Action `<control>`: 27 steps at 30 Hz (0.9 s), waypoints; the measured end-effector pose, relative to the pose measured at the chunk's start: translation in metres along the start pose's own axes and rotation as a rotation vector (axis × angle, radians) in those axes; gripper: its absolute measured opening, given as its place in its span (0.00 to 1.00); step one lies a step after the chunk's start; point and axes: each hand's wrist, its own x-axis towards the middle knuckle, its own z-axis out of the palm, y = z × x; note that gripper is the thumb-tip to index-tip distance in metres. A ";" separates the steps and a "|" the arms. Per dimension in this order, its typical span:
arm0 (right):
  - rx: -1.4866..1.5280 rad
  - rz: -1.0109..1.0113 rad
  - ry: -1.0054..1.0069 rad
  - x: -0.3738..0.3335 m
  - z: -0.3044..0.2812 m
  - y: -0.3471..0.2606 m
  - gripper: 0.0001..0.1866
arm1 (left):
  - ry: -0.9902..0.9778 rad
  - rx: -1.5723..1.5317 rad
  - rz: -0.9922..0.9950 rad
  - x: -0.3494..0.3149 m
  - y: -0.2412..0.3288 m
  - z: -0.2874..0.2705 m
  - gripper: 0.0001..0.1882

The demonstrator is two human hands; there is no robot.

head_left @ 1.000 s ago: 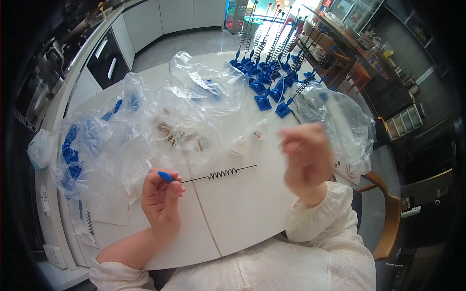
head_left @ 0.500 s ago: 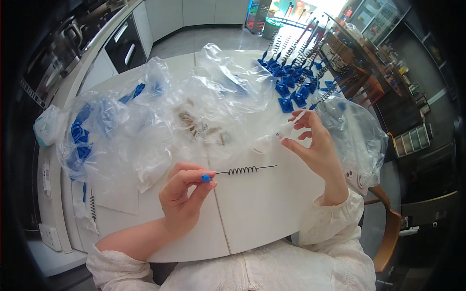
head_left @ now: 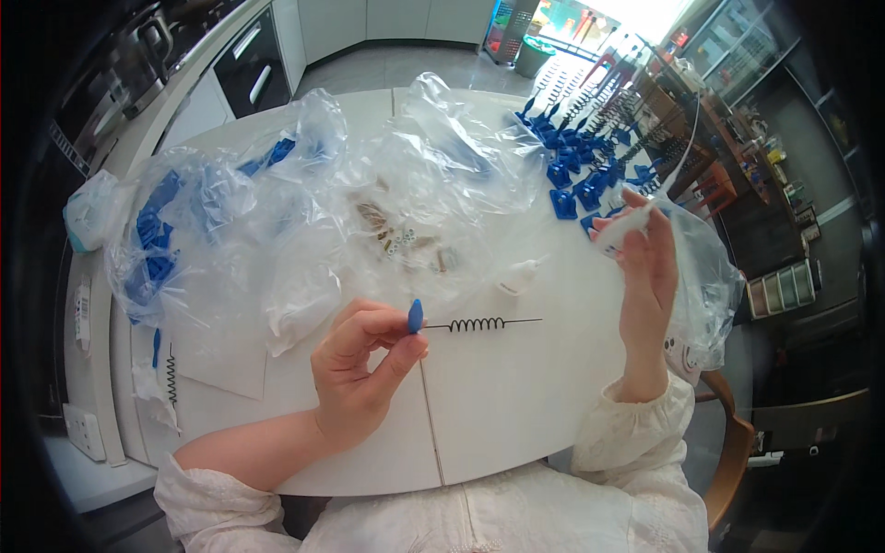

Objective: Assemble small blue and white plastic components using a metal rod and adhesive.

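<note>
My left hand pinches a small blue pointed plastic piece between thumb and fingertips. Out of its right side sticks a black coiled wire spring with straight ends, held level above the table. Raised at the right, my right hand has its fingers closed round a small white squeeze bottle. From near its tip a thin pale strand runs upward; I cannot tell whether it is part of the bottle. Another small white bottle with a nozzle is on the table between my hands.
Clear plastic bags cover the table's left and middle, some with blue parts. Several blue bases with upright black springs stand at the far right. A loose spring rests at the left edge. Another clear bag hangs at the right.
My right hand has lifted the white bottle up and to the right, and the pale strand now shows. My left hand has turned the blue piece so its point faces up.
</note>
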 end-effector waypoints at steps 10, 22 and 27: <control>0.090 -0.023 -0.312 -0.020 -0.003 -0.018 0.17 | 0.052 -0.064 -0.099 0.001 0.005 0.003 0.14; -0.115 -0.100 -0.232 -0.013 -0.017 -0.017 0.13 | 0.041 0.071 -0.079 0.001 0.005 -0.003 0.14; -0.170 -0.150 -0.228 -0.011 -0.020 -0.020 0.13 | 0.049 0.115 -0.035 0.004 0.001 -0.002 0.15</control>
